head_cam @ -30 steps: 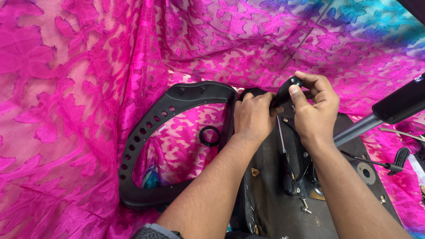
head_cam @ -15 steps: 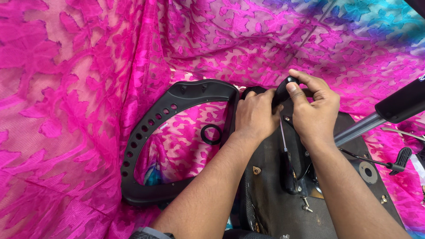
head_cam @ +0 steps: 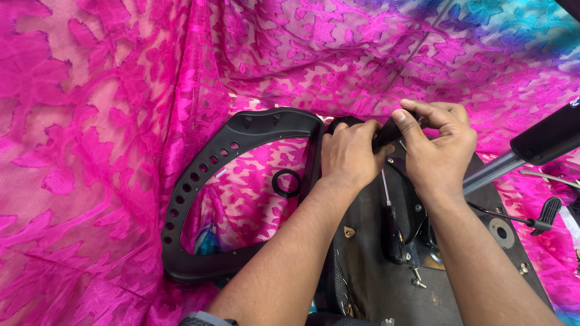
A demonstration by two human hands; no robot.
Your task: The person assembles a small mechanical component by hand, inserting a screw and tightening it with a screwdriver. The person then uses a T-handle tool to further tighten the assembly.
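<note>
Left of the grip lies the black curved plastic armrest loop [head_cam: 223, 181], w/ a row of round holes along its outer band, flat on the bright pink patterned cloth [head_cam: 109, 121]. A small black rubber-looking ring [head_cam: 286, 183] sits inside the loop opening, just left of the left wrist.

Left hand [head_cam: 348, 156] is curled down over the top edge of the dark chair-seat underside [head_cam: 374, 271], fingers closed around a small black knob-like part [head_cam: 386, 131]. Right hand [head_cam: 440, 145] pinches the same part from the other side, thumb and forefinger tight on it. Both are fully closed on it, no gap showing. Most of the part is hidden under the fingers, so can't tell its exact shape.

Handling guess: the part looks like hard plastic, light, stiff, prob a bit slick, so a fingertip pinch at its end like this seems right. The seat itself looks heavy and rigid, better left lying flat.

Just below the grip, a thin screwdriver with a black handle [head_cam: 391, 232] lies on the metal bracket. Right of the grip a grey metal tube with a black sleeve [head_cam: 531, 148] runs off-frame, and a black lever on a cable [head_cam: 548, 211] rests further right.
</note>
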